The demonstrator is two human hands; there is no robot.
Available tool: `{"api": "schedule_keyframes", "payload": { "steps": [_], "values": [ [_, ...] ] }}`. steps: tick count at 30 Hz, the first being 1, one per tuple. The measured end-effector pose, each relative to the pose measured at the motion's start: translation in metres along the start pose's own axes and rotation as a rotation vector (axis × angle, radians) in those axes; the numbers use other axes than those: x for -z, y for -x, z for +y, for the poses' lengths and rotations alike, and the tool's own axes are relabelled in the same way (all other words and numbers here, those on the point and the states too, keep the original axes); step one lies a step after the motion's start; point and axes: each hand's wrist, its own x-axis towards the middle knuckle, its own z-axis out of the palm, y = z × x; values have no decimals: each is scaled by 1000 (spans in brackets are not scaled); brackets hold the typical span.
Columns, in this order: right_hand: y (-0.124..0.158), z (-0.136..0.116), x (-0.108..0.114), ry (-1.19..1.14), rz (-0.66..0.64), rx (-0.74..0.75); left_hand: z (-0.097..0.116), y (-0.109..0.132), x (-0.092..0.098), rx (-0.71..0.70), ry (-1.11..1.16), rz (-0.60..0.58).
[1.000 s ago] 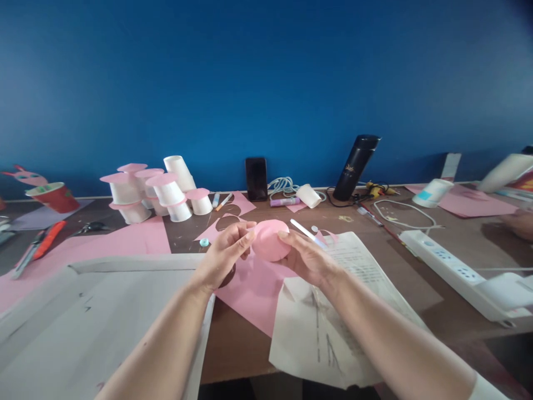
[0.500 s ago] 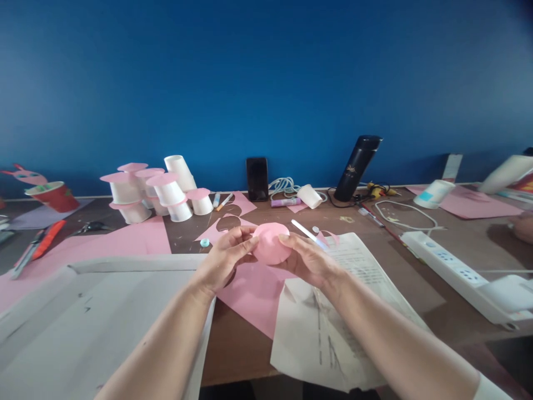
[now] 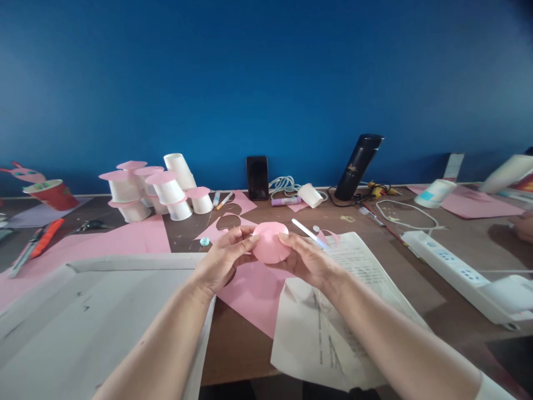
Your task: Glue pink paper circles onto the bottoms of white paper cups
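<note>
A round pink paper disc (image 3: 271, 243) is held up between both hands above the desk. My left hand (image 3: 227, 255) pinches its left edge with thumb and fingers. The right edge is gripped by my right hand (image 3: 308, 258), thumb on the front face. Whatever lies behind the disc is hidden. Below the hands lies a pink sheet (image 3: 256, 297), and a crumpled white paper (image 3: 316, 333) is under my right forearm. Stacked white paper cups (image 3: 169, 191) with pink paper tops stand at the back left.
A phone (image 3: 257, 178) and a tilted black bottle (image 3: 358, 168) lean at the blue wall. A power strip (image 3: 453, 272) lies right, a cutter (image 3: 27, 253) left, and a large white sheet (image 3: 104, 316) front left. Another person's hand (image 3: 523, 225) shows at the far right edge.
Both hands keep their hold on the pink disc with almost no movement. The other person's hand at the far right has shifted slightly.
</note>
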Motion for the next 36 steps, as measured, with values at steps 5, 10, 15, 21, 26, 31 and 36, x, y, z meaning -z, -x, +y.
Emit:
{"api": "schedule_keyframes", "payload": {
  "steps": [5, 10, 15, 21, 26, 31, 36],
  "values": [
    [-1, 0, 0, 9, 5, -17, 1, 1, 0, 28, -19, 2],
    [0, -1, -2, 12, 0, -10, 2, 0, 0, 52, -5, 2],
    [-1, -2, -3, 22, 14, 3, 2, 1, 2, 80, -16, 9],
    [0, -4, -1, 42, -8, -31, 0, 0, 6, 93, -16, 18],
    [1, -3, -2, 106, -18, -47, -3, -2, 5, 89, -44, 47],
    [3, -4, -3, 141, -45, -66, -1, -2, 0, 120, -74, 72],
    [3, -5, -4, 160, -35, -98, -1, -3, -1, 141, -83, 52]
  ]
}}
